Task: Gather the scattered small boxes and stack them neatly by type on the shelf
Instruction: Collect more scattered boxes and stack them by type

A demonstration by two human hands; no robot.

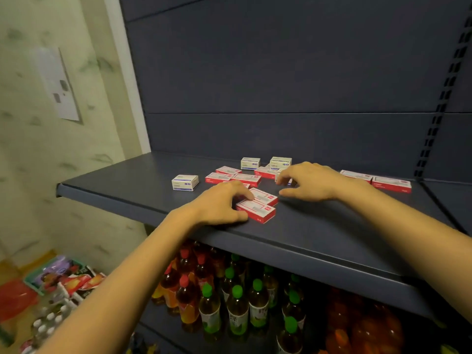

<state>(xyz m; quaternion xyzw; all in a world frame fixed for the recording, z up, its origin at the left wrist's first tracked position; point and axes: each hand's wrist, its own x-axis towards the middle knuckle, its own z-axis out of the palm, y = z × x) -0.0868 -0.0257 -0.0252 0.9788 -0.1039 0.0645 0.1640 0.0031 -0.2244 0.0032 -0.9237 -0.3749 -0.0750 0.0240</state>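
Small boxes of two kinds lie scattered on a dark grey shelf (115,190). Flat red-and-white boxes are spread across the middle; two lie near the front (258,213). My left hand (219,203) rests over these, thumb and fingers pinching the nearer one. More red boxes (246,178) lie behind, and two more (392,183) sit at the right. Chunkier white boxes with purple print stand at the left (185,182) and at the back (250,163), (280,162). My right hand (309,181) hovers over the middle, fingertips on a small white box (278,177) mostly hidden beneath it.
The shelf's back panel (281,85) is dark and bare, with a slotted upright (439,106) at the right. Below the shelf stand several bottles with green (237,302) and red caps (184,284). Baskets of packaged goods (58,277) sit on the floor at the left.
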